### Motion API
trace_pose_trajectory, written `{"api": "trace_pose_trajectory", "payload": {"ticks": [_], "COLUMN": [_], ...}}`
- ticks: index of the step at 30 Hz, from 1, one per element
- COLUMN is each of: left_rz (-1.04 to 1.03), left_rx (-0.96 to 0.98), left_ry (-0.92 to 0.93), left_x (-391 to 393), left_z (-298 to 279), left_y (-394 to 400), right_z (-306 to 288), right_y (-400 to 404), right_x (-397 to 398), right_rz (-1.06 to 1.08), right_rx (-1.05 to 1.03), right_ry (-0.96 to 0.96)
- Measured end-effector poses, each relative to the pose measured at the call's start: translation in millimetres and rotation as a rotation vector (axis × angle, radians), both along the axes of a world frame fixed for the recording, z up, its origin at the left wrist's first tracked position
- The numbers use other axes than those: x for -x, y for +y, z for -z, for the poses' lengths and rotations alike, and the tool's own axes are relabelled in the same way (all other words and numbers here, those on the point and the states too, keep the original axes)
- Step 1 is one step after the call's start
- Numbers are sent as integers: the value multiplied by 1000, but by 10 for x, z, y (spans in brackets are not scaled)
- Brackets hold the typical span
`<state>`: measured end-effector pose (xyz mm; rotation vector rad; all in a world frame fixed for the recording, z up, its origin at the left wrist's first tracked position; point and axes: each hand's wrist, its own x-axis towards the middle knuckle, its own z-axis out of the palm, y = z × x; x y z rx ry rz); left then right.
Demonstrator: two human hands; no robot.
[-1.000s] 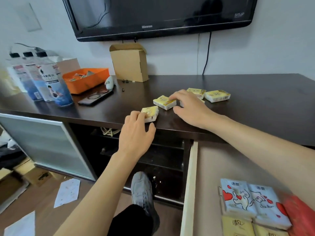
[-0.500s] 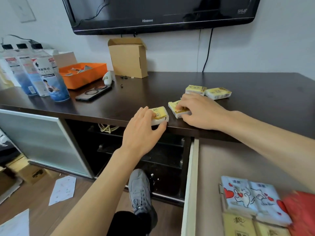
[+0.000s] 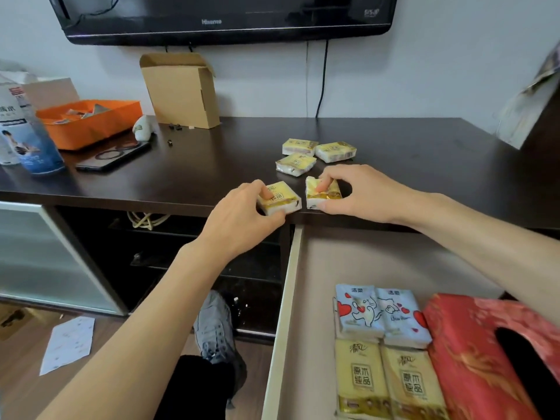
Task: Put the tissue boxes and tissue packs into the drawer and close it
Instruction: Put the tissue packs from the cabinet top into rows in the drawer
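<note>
My left hand (image 3: 242, 219) grips a small yellow tissue pack (image 3: 281, 199) at the front edge of the dark cabinet top (image 3: 424, 153). Beside it, my right hand (image 3: 360, 192) pinches a second yellow tissue pack (image 3: 321, 195) tilted up at the same edge. Three more yellow tissue packs (image 3: 315, 154) lie just behind on the top. Below, the open drawer (image 3: 281, 313) holds two blue heart-printed packs (image 3: 378, 313), two yellow packs (image 3: 388, 380) and a red tissue box (image 3: 485, 353).
An open cardboard box (image 3: 181, 89), an orange tray (image 3: 88, 119), a phone (image 3: 113, 154) and bottles (image 3: 27, 128) stand on the left of the top. A TV (image 3: 224, 16) hangs above. A glass cabinet door (image 3: 45, 259) stands open at left; my shoe (image 3: 215, 325) is below.
Both hands slid their yellow packs toward the front edge of the cabinet top and now grip them there. The camera has moved closer and to the right.
</note>
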<state>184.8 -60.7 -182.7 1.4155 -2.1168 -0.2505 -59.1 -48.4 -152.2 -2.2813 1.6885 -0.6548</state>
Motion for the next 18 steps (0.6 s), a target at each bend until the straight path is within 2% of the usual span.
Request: {"api": "trace_pose_trajectory", "payload": {"ticks": [3, 6, 9, 12, 15, 18], "left_rz": [23, 91, 250, 499, 600, 630], "left_rx": [37, 44, -56, -280, -462, -452], "left_ry": [6, 122, 243, 285, 202, 65], "left_x": [44, 53, 37, 102, 199, 247], "left_z": [-38, -133, -236, -207, -47, 109], "left_y": [95, 247, 474, 805, 1101, 1317], "right_z": [-27, -22, -40, 8, 176, 338], "right_y": [124, 392, 872, 1455, 1890, 2053], "right_x": [5, 58, 188, 298, 346, 350], "right_rz": [40, 55, 51, 11, 5, -10], "right_rx": [41, 84, 32, -71, -107, -80], "right_ry": [-28, -144, -209, -101, 83, 138]}}
